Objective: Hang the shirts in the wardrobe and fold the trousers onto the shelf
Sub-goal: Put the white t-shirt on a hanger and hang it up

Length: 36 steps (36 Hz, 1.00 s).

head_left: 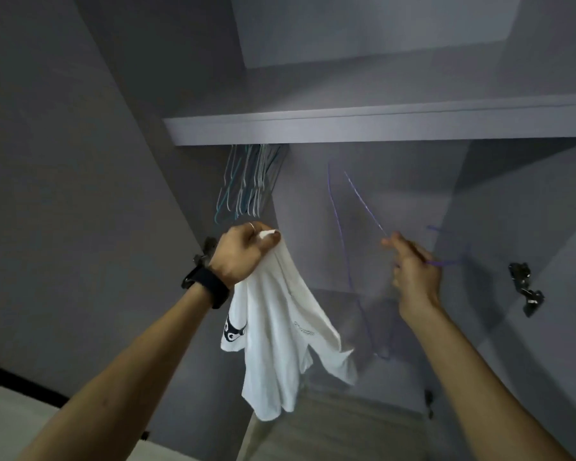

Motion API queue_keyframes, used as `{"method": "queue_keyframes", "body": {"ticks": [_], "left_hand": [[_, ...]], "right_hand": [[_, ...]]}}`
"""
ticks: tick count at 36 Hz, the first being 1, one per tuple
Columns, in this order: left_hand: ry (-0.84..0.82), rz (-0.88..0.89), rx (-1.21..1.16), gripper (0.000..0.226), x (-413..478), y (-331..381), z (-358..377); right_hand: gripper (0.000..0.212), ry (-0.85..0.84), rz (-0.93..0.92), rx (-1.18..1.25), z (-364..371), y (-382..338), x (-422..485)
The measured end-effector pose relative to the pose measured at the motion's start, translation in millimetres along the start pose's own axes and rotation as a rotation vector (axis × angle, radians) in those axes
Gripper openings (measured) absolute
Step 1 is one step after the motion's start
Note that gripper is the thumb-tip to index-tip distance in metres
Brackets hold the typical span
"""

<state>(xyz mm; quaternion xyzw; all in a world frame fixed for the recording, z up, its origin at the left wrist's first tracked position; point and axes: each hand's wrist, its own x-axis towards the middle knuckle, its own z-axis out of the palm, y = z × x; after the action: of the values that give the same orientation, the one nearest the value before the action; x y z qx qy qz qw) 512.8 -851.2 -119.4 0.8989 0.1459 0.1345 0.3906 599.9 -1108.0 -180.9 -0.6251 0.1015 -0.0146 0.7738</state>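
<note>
Now your left hand (243, 252) grips white shirt (280, 331) bunched up; right hand (413, 274) pinches purple hanger (356, 287), inside wardrobe (346, 128).

Grey shelf (379, 126) seen from below, top surface hidden. Bunch of wire hangers (250, 184) hangs just under its left end. Pale wood floor (330, 434) beneath.

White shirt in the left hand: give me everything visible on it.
The white shirt looks like soft cotton knit, with a black graphic on one fold and faint, unreadable grey text. It hangs bunched and creased, gripped at its top by the left hand, in front of the open wardrobe, not yet hung.
</note>
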Motion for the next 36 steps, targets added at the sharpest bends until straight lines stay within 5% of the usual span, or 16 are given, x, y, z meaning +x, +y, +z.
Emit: {"method": "queue_keyframes", "body": {"ticks": [7, 19, 25, 31, 36], "left_hand": [[-0.039, 0.085, 0.140, 0.012, 17, 33, -3], [-0.007, 0.171, 0.100, 0.017, 17, 54, -40], [0.040, 0.137, -0.121, 0.014, 18, 53, -66], [0.212, 0.039, -0.338, 0.013, 14, 45, -104], [0.307, 0.017, -0.123, 0.018, 13, 20, -113]], "right_hand": [[0.031, -0.086, 0.099, 0.555, 34, -82, -49], [0.036, -0.123, -0.030, 0.704, 89, -103, -54], [0.039, -0.203, -0.010, 0.469, 99, -54, -37], [0.039, -0.313, -0.151, -0.223, 67, -17, 0], [0.032, -0.388, -0.296, -0.506, 56, -42, 20]]}}
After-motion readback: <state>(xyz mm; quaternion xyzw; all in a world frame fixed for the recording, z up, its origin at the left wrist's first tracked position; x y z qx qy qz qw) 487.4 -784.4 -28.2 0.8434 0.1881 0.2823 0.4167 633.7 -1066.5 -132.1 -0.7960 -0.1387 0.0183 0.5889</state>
